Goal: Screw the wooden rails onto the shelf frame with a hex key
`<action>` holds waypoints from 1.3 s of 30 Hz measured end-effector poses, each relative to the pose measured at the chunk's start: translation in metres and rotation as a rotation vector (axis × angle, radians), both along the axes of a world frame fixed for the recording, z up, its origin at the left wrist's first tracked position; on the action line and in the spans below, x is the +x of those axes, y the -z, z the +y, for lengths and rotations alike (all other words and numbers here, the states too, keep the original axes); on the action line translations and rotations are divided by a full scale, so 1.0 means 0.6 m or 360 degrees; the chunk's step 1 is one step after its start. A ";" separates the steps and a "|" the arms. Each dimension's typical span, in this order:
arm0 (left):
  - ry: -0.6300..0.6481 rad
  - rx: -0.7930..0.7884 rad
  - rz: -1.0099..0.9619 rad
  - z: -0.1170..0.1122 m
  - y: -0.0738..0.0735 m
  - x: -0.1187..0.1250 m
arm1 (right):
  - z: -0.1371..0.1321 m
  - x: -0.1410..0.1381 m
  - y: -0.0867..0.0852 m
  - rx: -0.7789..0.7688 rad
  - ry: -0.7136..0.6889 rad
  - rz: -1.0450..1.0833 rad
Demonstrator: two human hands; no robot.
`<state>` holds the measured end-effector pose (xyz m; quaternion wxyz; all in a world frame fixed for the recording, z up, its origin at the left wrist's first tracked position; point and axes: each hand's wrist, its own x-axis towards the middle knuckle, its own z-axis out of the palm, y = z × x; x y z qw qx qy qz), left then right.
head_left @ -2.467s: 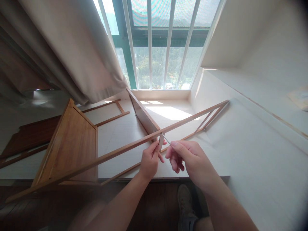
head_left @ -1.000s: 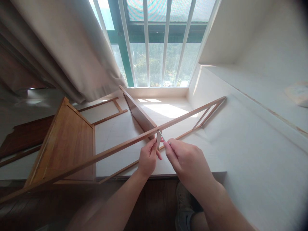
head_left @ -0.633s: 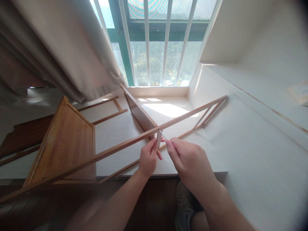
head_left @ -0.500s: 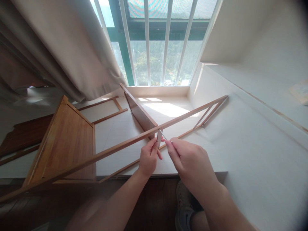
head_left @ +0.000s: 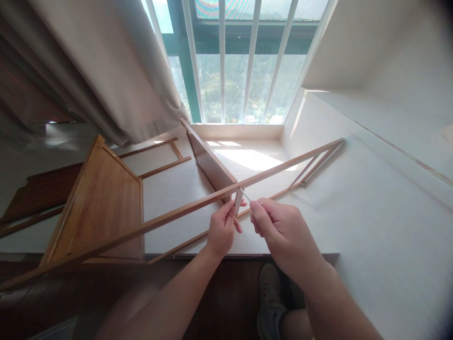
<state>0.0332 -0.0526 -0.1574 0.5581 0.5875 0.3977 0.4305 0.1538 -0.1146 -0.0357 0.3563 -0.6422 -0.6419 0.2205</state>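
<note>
My right hand (head_left: 283, 226) is closed around a thin metal hex key (head_left: 245, 194), most of its grip end hidden in the fingers. The tip of the key meets the joint where a long wooden rail (head_left: 191, 205) crosses the end of a brown shelf board (head_left: 212, 163). Just below that joint, my left hand (head_left: 222, 226) pinches the board's narrow, pale end (head_left: 239, 200) between thumb and fingers. The rail belongs to a slanting wooden frame that reaches from the lower left to a ladder-like end (head_left: 318, 163) on the right.
A wider wooden panel (head_left: 106, 203) stands at the left, joined to the frame. Behind it lie a dark board (head_left: 46, 189) and a small open frame (head_left: 159, 160) on the white ledge (head_left: 170, 198). A curtain (head_left: 116, 71) and a barred window (head_left: 247, 85) are beyond; a shoe (head_left: 269, 288) is below.
The whole view has shifted slightly, with the frame and hands appearing a little further right. My right hand has turned a bit around the key; my left hand keeps its hold.
</note>
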 end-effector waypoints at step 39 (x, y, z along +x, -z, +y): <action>0.0026 0.0127 0.0050 0.007 0.005 -0.008 | 0.020 0.004 0.042 -0.0314 -0.0261 0.1582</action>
